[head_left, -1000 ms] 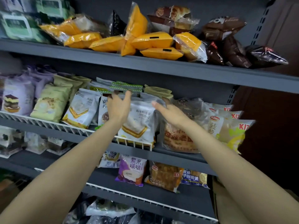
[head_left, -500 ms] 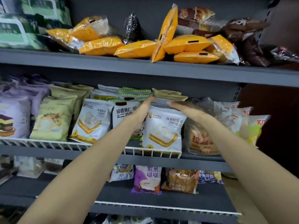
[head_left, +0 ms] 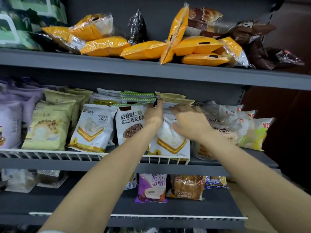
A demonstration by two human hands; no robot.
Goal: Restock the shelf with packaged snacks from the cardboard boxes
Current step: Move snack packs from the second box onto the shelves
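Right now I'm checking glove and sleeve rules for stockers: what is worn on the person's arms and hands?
Nothing shows on either: the left hand and right hand are bare, without gloves, and no ring, watch or bracelet is visible. Both forearms are uncovered to the frame's bottom edge. The right hand is motion-blurred, so small details there are uncertain.

Dark grey metal shelving unit [head_left: 151, 71] fills the view, three tiers visible. Back panel [head_left: 104, 7] same dark grey, matte. White wire rail [head_left: 50, 154] runs along front edge of middle tier, ending short of the right end. White strip [head_left: 168, 216] along front edge of lower tier. Slotted upright [head_left: 242, 95] at right rear, holes in a vertical row. Right of the unit: dark reddish-brown wall [head_left: 289, 106], in shadow. Lighting dim and even; upper tier brighter than lower. Floor not visible.
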